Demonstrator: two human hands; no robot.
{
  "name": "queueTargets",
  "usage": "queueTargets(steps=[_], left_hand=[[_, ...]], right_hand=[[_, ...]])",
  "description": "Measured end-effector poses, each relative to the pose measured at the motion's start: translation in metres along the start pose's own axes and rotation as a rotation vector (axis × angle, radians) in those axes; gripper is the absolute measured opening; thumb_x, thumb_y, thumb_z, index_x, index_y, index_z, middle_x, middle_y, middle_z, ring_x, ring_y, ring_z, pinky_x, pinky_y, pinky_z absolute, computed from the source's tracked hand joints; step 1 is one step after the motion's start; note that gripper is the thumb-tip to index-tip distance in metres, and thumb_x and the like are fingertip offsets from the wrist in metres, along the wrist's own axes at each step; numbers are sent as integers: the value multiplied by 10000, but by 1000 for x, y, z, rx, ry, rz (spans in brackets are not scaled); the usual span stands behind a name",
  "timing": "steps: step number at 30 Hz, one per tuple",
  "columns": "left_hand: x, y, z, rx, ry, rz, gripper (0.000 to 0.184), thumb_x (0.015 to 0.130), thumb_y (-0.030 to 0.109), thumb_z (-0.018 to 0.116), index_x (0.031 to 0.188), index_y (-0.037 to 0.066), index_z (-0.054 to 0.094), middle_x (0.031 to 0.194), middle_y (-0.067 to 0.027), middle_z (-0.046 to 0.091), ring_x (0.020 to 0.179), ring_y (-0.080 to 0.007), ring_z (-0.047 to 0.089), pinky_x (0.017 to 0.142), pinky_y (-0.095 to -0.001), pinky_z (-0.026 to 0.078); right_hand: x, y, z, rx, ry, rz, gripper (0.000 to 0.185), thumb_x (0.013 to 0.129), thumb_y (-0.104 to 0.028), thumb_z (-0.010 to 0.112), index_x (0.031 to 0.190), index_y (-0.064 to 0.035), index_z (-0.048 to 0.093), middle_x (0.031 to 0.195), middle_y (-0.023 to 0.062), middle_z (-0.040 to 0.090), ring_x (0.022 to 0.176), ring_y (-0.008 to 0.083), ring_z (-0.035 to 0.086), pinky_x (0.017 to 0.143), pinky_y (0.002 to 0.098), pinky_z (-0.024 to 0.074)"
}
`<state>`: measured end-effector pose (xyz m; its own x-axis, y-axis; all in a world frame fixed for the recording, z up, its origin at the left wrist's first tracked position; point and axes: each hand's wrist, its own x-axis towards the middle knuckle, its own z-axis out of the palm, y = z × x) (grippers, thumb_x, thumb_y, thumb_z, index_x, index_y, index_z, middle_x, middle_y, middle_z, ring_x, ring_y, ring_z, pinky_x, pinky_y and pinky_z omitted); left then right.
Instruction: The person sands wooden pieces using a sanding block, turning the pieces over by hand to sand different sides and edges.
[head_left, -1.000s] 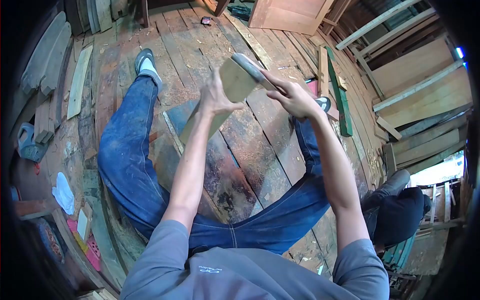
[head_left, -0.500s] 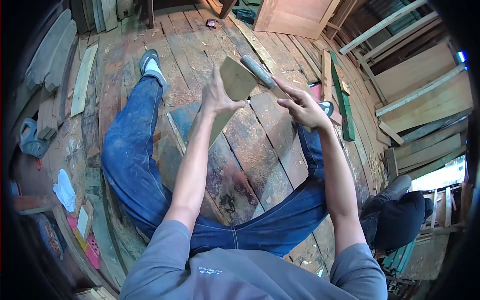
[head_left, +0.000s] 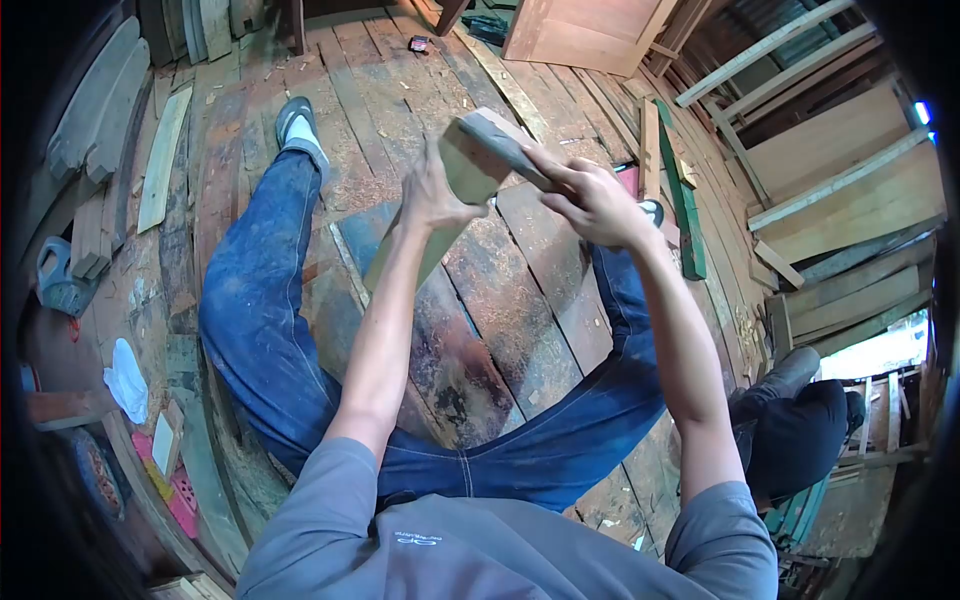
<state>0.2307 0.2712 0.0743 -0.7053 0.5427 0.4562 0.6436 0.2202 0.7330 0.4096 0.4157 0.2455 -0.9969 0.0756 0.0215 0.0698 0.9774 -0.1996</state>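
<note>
My left hand [head_left: 432,192] is closed around a pale wooden board [head_left: 470,168], holding it tilted up above the floor between my legs. My right hand [head_left: 600,205] grips a wooden stick with a thick grey, wrapped-looking end [head_left: 508,150]; motion blurs it. This grey end lies along the board's upper edge and appears to touch it. My fingers hide part of the stick's handle, and my left forearm covers part of the board's lower end.
Sawdust-strewn planks [head_left: 500,290] lie between my outstretched legs. A green strip of wood [head_left: 680,190] is beyond my right foot. At the left are a blue-grey jug [head_left: 65,285] and a white cloth [head_left: 126,382]. Another person's dark-clad leg [head_left: 795,440] is at lower right.
The stick's grey end has moved left and down onto the board's upper edge. My right hand has shifted slightly left with it, while my left hand stays nearly in place.
</note>
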Motion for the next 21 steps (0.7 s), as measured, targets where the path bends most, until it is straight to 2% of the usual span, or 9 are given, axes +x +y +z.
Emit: queueTargets(steps=[1, 3, 7, 10, 13, 14, 16, 21], left_hand=[[-1, 2, 5, 1, 5, 21, 1235, 445, 442, 958, 1397, -45, 341, 1233, -300, 586, 1133, -468, 609, 1003, -517, 500], [-2, 1, 13, -23, -25, 11, 1248, 444, 447, 959, 1402, -52, 336, 1240, -300, 584, 1142, -465, 608, 1006, -513, 500], [1, -12, 14, 10, -69, -97, 1258, 453, 452, 957, 1412, -63, 327, 1266, -298, 575, 1149, -456, 609, 1001, -503, 507], [-3, -17, 10, 34, -61, -69, 1251, 463, 448, 954, 1415, -66, 325, 1278, -299, 569, 1134, -452, 620, 997, -495, 514], [-6, -10, 15, 78, -72, -68, 1243, 467, 435, 950, 1418, -63, 322, 1288, -301, 564, 1138, -448, 621, 1001, -491, 517], [-5, -9, 15, 48, -84, -89, 1242, 475, 430, 949, 1426, -65, 322, 1292, -301, 562, 1155, -448, 613, 1009, -489, 512], [-5, -6, 15, -12, -105, -134, 1239, 491, 422, 946, 1444, -68, 323, 1299, -302, 559, 1190, -449, 596, 1024, -485, 503], [-8, 9, 26, 15, -150, -56, 1223, 480, 394, 941, 1443, -45, 328, 1277, -289, 574, 1147, -447, 618, 997, -495, 523]], right_hand=[[6, -4, 11, -21, 86, -19, 568, 970, -289, 604, 1522, -299, 474, 989, 196, 624, 927, 370, 661, 852, 461, 531], [13, -10, 15, -200, 62, 31, 577, 966, -303, 600, 1524, -339, 457, 978, 213, 611, 875, 376, 678, 776, 463, 561], [1, -9, 17, -303, 40, 29, 601, 952, -300, 614, 1518, -408, 442, 1016, 225, 600, 781, 372, 692, 704, 469, 583], [-20, -9, 14, -388, -7, 35, 622, 937, -291, 629, 1505, -460, 439, 1080, 212, 593, 717, 357, 692, 659, 471, 588], [-24, -10, 17, -456, -29, 109, 631, 937, -281, 630, 1509, -461, 432, 1077, 205, 594, 700, 353, 690, 636, 458, 589], [-24, -2, 22, -471, 35, 48, 628, 940, -274, 627, 1508, -459, 435, 1068, 206, 596, 685, 342, 691, 615, 446, 590], [-22, -8, 28, -473, 63, 100, 627, 938, -267, 625, 1506, -456, 439, 1061, 208, 595, 684, 332, 693, 604, 439, 590], [-6, -6, 50, -497, 187, 133, 629, 931, -236, 616, 1505, -434, 451, 1067, 204, 598, 727, 326, 704, 575, 417, 577]])
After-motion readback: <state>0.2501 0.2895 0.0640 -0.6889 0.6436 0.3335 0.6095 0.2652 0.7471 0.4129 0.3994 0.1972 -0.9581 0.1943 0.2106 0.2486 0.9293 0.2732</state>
